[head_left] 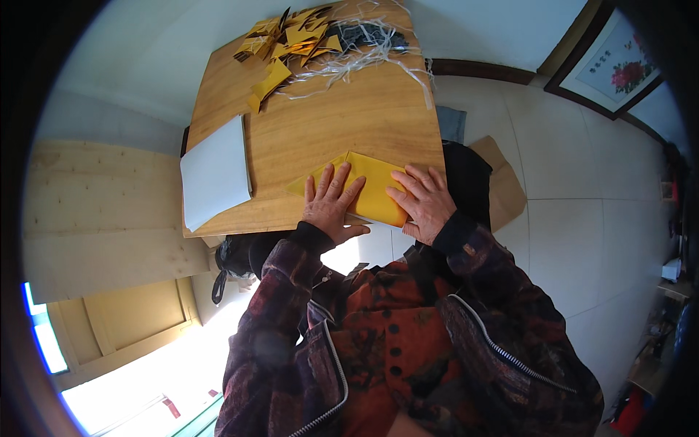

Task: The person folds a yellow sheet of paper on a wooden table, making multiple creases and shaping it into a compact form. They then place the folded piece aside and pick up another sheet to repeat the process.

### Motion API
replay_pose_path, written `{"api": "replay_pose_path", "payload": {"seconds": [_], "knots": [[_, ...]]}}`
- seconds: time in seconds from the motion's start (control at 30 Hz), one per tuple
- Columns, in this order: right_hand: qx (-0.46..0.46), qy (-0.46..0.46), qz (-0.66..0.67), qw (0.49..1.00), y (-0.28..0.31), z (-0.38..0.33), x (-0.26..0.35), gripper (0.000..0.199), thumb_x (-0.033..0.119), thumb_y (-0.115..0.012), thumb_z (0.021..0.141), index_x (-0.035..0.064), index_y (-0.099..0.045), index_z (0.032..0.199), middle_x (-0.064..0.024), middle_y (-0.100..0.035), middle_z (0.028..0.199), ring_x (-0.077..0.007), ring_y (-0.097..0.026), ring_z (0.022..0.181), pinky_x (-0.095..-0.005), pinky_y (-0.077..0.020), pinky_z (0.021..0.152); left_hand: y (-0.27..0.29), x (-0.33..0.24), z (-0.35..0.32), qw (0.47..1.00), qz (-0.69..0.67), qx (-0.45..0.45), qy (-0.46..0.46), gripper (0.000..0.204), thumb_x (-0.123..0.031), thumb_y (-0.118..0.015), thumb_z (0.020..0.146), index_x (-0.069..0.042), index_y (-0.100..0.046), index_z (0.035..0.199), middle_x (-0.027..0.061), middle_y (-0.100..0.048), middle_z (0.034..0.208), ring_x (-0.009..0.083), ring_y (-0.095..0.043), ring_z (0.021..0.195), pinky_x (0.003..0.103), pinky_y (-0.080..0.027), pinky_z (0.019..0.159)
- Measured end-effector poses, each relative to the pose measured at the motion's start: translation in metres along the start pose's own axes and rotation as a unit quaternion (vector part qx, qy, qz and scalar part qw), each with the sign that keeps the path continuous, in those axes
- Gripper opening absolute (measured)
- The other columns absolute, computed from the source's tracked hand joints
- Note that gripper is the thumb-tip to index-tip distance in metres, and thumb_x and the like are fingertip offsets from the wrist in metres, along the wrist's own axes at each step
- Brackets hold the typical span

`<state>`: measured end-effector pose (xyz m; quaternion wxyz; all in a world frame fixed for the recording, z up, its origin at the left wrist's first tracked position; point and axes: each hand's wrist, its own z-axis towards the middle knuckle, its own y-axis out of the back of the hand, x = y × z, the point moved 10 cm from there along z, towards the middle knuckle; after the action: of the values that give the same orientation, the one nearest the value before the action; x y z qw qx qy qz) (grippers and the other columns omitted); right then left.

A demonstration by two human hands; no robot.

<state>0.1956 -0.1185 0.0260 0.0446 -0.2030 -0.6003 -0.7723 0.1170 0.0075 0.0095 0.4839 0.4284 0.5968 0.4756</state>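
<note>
— Yellow paper, was it, and where did it lie?

— At the near edge of the wooden table, folded to a point that faced away from the person; its long axis ran left to right.

— And the hands?

— Left hand and right hand lay flat on it, fingers spread, pinching nothing.

— Anything else?

— White sheets lay at the left; folded yellow pieces and pale strips at the far end.

wooden table, white tiled floor
</note>
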Motion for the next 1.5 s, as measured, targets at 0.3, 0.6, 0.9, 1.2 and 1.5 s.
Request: {"api": "replay_pose_path", "payload": {"seconds": [0.3, 0.6, 0.9, 1.2, 1.5], "knots": [[-0.029, -0.013, 0.057, 0.998, 0.003, -0.001, -0.009, 0.045, 0.025, -0.069, 0.078, 0.012, -0.06, 0.12, -0.006, -0.045, 0.14, -0.028, -0.034, 0.135, -0.0513, -0.024, 0.112, 0.013, -0.014, 0.0, 0.992, -0.099, -0.067, -0.046, 0.088, -0.039, -0.083, 0.061, -0.017, -0.044, 0.138, 0.0116, -0.035, 0.148, 0.0356, -0.029, 0.14, 0.061, -0.023, 0.109], [-0.025, -0.025, 0.101, 0.994, 0.01, 0.002, -0.01, 0.04, 0.019, -0.069, 0.076, 0.0111, -0.06, 0.115, -0.0069, -0.047, 0.139, -0.0298, -0.038, 0.133, -0.0504, -0.0278, 0.109, 0.021, -0.006, 0.0, 0.928, -0.323, -0.178, -0.05, 0.019, 0.0, -0.072, 0.069, -0.011, -0.07, 0.084, 0.002, -0.057, 0.09, 0.0211, -0.058, 0.096, 0.052, -0.021, 0.104], [-0.078, -0.091, 0.165, 0.979, 0.025, 0.005, -0.034, 0.027, 0.008, -0.071, 0.075, 0.0036, -0.059, 0.099, -0.012, -0.05, 0.135, -0.0301, -0.048, 0.123, -0.0414, -0.0378, 0.1, 0.014, 0.019, -0.001, 0.873, -0.438, -0.207, 0.056, 0.005, -0.001, -0.071, 0.075, -0.002, -0.069, 0.079, 0.0079, -0.056, 0.082, 0.0238, -0.053, 0.08, 0.032, -0.043, 0.069], [-0.167, -0.105, 0.143, 0.97, 0.036, 0.01, -0.05, 0.01, 0.008, -0.068, 0.08, 0.0037, -0.059, 0.083, -0.014, -0.055, 0.129, -0.0327, -0.05, 0.121, -0.0415, -0.0411, 0.095, 0.014, 0.022, 0.004, 0.892, -0.39, -0.197, 0.119, 0.008, -0.004, -0.07, 0.074, 0.0, -0.065, 0.071, 0.0096, -0.056, 0.079, 0.0245, -0.054, 0.072, 0.034, -0.042, 0.062], [-0.173, -0.14, 0.102, 0.97, 0.039, 0.015, -0.051, 0.018, 0.008, -0.072, 0.075, 0.0041, -0.055, 0.079, -0.0146, -0.055, 0.125, -0.0338, -0.05, 0.116, -0.0419, -0.0422, 0.093, 0.014, 0.024, 0.006, 0.914, -0.317, -0.187, 0.169, 0.012, -0.006, -0.072, 0.07, -0.002, -0.062, 0.066, 0.0107, -0.055, 0.077, 0.0297, -0.055, 0.074, 0.039, -0.043, 0.065]]}}
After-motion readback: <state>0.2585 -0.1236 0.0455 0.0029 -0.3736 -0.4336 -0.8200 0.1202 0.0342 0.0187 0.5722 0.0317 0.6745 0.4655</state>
